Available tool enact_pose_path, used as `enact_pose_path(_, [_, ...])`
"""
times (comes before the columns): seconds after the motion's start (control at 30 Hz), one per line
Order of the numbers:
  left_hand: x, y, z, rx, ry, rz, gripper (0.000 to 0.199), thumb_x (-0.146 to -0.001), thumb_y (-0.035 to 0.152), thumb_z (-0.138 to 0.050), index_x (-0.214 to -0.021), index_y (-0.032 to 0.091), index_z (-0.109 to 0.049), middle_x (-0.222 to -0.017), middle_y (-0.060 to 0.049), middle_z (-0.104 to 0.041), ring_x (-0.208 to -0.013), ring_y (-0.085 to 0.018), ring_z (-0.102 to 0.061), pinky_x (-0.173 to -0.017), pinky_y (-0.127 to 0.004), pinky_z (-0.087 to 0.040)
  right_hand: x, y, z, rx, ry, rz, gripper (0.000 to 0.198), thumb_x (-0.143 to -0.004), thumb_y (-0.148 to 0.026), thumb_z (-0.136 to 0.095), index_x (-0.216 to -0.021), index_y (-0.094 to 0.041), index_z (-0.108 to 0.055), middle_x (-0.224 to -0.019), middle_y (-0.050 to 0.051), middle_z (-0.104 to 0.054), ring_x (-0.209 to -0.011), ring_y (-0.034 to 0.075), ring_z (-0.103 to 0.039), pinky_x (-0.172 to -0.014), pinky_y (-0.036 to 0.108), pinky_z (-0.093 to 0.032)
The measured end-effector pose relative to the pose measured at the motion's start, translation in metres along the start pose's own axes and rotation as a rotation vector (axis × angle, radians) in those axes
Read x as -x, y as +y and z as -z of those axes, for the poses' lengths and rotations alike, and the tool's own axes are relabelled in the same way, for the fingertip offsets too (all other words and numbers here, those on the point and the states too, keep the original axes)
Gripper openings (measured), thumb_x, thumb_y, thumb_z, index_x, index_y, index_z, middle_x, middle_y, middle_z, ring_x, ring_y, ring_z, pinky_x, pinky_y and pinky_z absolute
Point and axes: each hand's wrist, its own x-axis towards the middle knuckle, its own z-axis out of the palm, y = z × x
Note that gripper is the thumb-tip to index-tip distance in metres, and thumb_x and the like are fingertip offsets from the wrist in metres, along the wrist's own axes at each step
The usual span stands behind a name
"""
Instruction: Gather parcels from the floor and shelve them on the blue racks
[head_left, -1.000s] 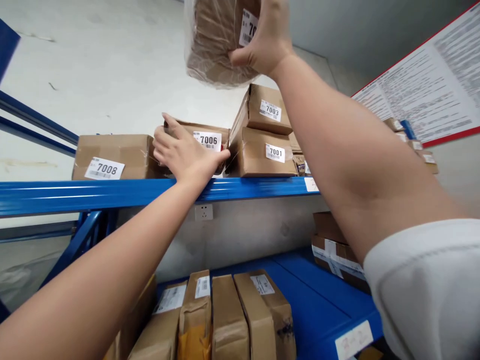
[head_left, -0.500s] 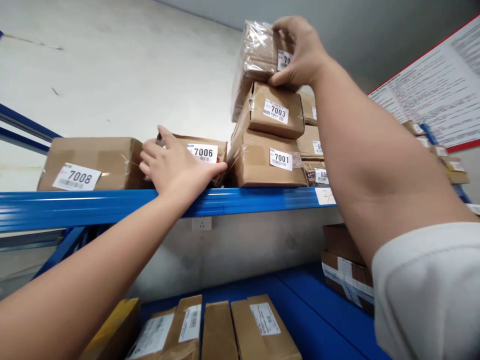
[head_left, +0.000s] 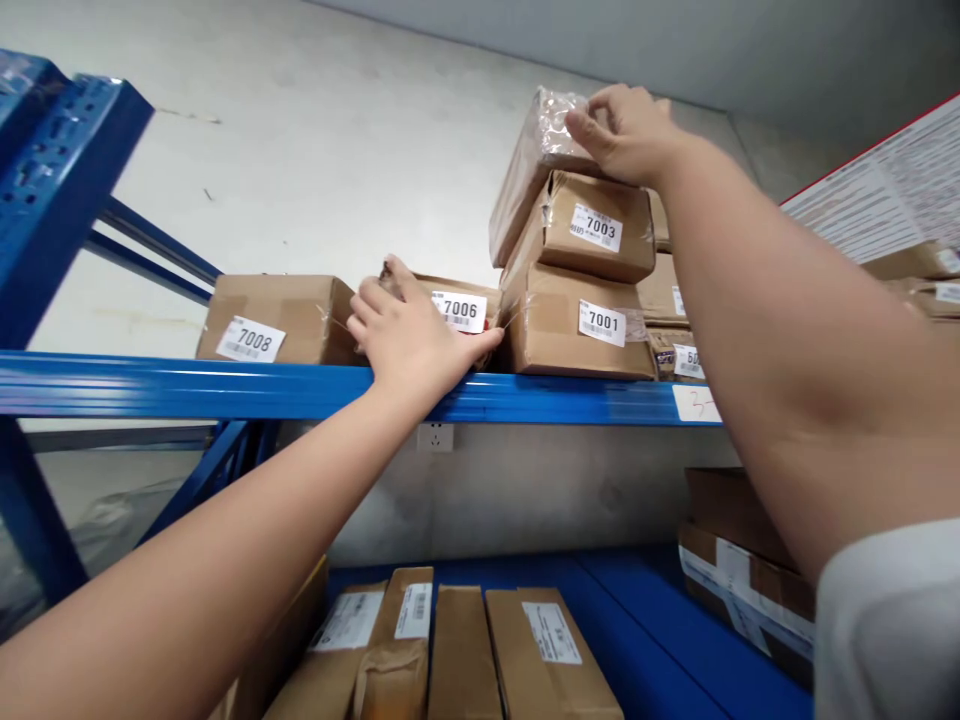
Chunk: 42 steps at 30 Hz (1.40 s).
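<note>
My left hand (head_left: 416, 330) spans the front of a cardboard box labelled 7006 (head_left: 459, 312), its fingers around the left side and its thumb at the right edge. Part of that box is hidden behind the hand. Higher up, my right hand (head_left: 626, 130) presses on the front end of a plastic-wrapped box (head_left: 544, 140), thumb in front and fingers curled over the top. This wrapped box rests on the box labelled 7003 (head_left: 596, 225), which sits on the box labelled 7001 (head_left: 585, 325). My right hand covers the wrapped box's label.
A box labelled 7008 (head_left: 262, 310) stands left on the blue shelf beam (head_left: 225, 388). More boxes are stacked behind my right forearm. On the blue lower shelf (head_left: 637, 625) lie several cartons (head_left: 551, 670) and a taped carton (head_left: 750, 595). A blue rack post (head_left: 56, 190) rises at left.
The view has swung left. My right hand has shifted from around the wrapped box's end to its top front, and the box sits lower and further back. My left hand stays at 7006.
</note>
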Motion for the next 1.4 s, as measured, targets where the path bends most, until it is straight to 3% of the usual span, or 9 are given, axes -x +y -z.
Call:
enact_pose_path(0.17, [-0.029,-0.035,0.043,-0.055,0.099,-0.007,0.081,-0.084,0.062,-0.054,-0.151,0.019,-0.039,-0.15,-0.021,-0.04,-0.141,-0.045,-0.035,-0.115,-0.061,-0.028,0.045,-0.06,-0.009,-0.015,0.188,-0.039,0.104,-0.081,-0.08,-0.033,-0.145,0.001,-0.041,-0.15,0.021,-0.04,-0.137,0.044,-0.03,-0.109,0.055,-0.026])
enact_pose_path(0.23, [-0.051,-0.067,0.055,-0.11,0.107,0.128,0.094,-0.075,0.063,-0.066,-0.153,0.019,-0.035,-0.153,-0.023,-0.034,-0.142,-0.048,-0.033,-0.114,-0.065,-0.028,0.077,-0.082,-0.009,-0.083,0.252,0.133,0.085,-0.087,-0.065,-0.051,-0.143,-0.001,-0.045,-0.148,0.02,-0.046,-0.137,0.036,-0.038,-0.113,0.047,-0.031])
enact_pose_path(0.33, [-0.074,-0.114,0.058,-0.123,-0.173,0.265,0.129,-0.057,0.081,-0.072,-0.159,0.019,-0.024,-0.157,-0.025,-0.029,-0.145,-0.053,-0.026,-0.113,-0.069,-0.03,0.131,-0.105,-0.016,-0.125,0.136,0.46,0.066,-0.086,-0.05,-0.068,-0.137,-0.011,-0.053,-0.137,0.016,-0.058,-0.127,0.032,-0.051,-0.117,0.054,-0.035])
enact_pose_path(0.43, [-0.078,-0.134,0.054,-0.026,-0.254,0.278,0.13,-0.051,0.086,-0.072,-0.156,0.022,-0.03,-0.149,-0.021,-0.042,-0.139,-0.047,-0.039,-0.11,-0.059,-0.04,0.172,-0.109,-0.028,-0.111,0.026,0.497,0.059,-0.09,-0.055,-0.061,-0.133,-0.015,-0.056,-0.132,0.016,-0.061,-0.127,0.036,-0.051,-0.117,0.069,-0.026])
enact_pose_path(0.63, [-0.073,-0.09,0.06,-0.059,0.067,0.305,0.101,-0.053,0.072,-0.079,-0.139,0.028,-0.049,-0.146,-0.02,-0.042,-0.141,-0.046,-0.036,-0.112,-0.061,-0.034,0.204,-0.085,-0.026,-0.231,0.132,0.445,0.049,-0.091,-0.044,-0.057,-0.134,-0.021,-0.055,-0.139,0.013,-0.056,-0.136,0.035,-0.043,-0.119,0.063,-0.027])
enact_pose_path(0.87, [-0.111,-0.027,0.063,0.019,0.395,0.225,0.094,-0.051,0.05,-0.084,-0.135,0.028,-0.049,-0.148,-0.014,-0.039,-0.135,-0.037,-0.044,-0.113,-0.054,-0.034,0.238,-0.068,-0.023,-0.232,0.117,0.464,0.047,-0.086,-0.033,-0.06,-0.132,-0.02,-0.056,-0.138,0.014,-0.057,-0.132,0.037,-0.046,-0.115,0.063,-0.034])
enact_pose_path(1.1, [-0.08,0.024,0.034,0.263,0.121,0.105,0.092,-0.061,0.078,-0.07,-0.138,0.032,-0.049,-0.144,-0.005,-0.042,-0.134,-0.034,-0.044,-0.114,-0.052,-0.036,0.258,-0.059,-0.028,-0.215,0.104,0.347,0.048,-0.088,-0.035,-0.059,-0.135,-0.024,-0.057,-0.144,0.014,-0.052,-0.134,0.037,-0.044,-0.112,0.062,-0.039])
enact_pose_path(1.27, [-0.085,0.016,0.023,0.446,0.037,0.083,0.092,-0.074,0.075,-0.067,-0.144,0.019,-0.046,-0.144,-0.014,-0.054,-0.128,-0.032,-0.055,-0.111,-0.051,-0.043,0.269,-0.055,-0.028,-0.183,0.122,0.286,0.045,-0.094,-0.038,-0.053,-0.136,-0.023,-0.057,-0.147,0.013,-0.05,-0.137,0.033,-0.041,-0.115,0.056,-0.037])
enact_pose_path(1.4, [-0.09,-0.014,0.023,0.657,-0.536,0.245,0.074,-0.079,0.076,-0.059,-0.136,0.029,-0.057,-0.129,-0.002,-0.071,-0.114,-0.029,-0.065,-0.105,-0.055,-0.051,0.276,-0.047,-0.032,-0.085,0.184,0.048,0.067,-0.092,-0.051,-0.057,-0.151,-0.024,-0.042,-0.158,0.015,-0.034,-0.147,0.038,-0.024,-0.118,0.063,-0.029])
